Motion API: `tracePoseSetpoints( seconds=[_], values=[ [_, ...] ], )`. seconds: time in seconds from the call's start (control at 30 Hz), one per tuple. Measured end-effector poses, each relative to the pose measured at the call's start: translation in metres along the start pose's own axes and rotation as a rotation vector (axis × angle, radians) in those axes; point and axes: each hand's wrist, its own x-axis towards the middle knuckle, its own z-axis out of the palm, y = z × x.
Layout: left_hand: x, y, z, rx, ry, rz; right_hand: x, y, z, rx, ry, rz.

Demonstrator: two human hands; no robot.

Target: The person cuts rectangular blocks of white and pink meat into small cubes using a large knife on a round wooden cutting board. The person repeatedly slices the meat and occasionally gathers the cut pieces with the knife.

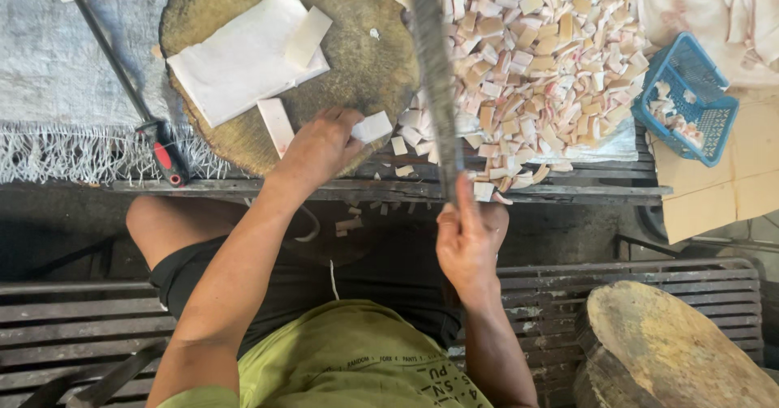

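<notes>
From the head camera we look straight down on our own work. Our left hand (320, 150) rests at the near edge of the round wooden chopping block (357, 51), fingers curled, pinching a small white cut piece (372, 126) between thumb and fingertips. Our right hand (469, 238) is closed around the handle of a long cleaver (434, 75), whose blade runs edge-on away from the hand, up past the block.

To do this well, we judge that the left fingertips should stay tucked back from the blade's line, and that each strip should be fed squarely so the pieces come off even. The blade is best dropped straight and the cut bits swept clear before the next stroke.

Just left of the left hand lies a narrow white strip (276, 124), and beyond it a broad, flat white slab (243, 59) with a smaller pale strip on top; both look smooth, dense and slightly waxy. The block is rough, fibrous and worn brown, its face scarred. Beyond the right hand a big heap of cut chunks (535, 59) spreads out, blocky little pieces in white, cream and pinkish tan. Farther right of that hand sits a blue plastic basket (686, 96) with an open mesh wall, a few pieces inside. Left of the left hand a thin metal rod with a red and black grip (166, 156) lies on grey fringed cloth (57, 83). The slatted bench (568, 189) under it all is dark, greasy and scuffed.
</notes>
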Motion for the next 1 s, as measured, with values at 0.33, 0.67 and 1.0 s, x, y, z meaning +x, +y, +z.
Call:
tracePoseSetpoints(
  seconds=[0.33, 0.67, 1.0],
  values=[
    [0.009, 0.002, -0.004, 0.005, -0.028, -0.018, 0.009, -0.011, 0.014, -0.104, -0.107, -0.243],
    [-0.004, 0.002, -0.019, 0.000, -0.063, -0.136, -0.009, -0.022, 0.018, -0.258, -0.293, -0.195],
    [0.047, -0.051, -0.040, 0.332, 0.480, -0.115, -0.014, -0.039, -0.016, 0.069, -0.180, 0.160]
  ],
)
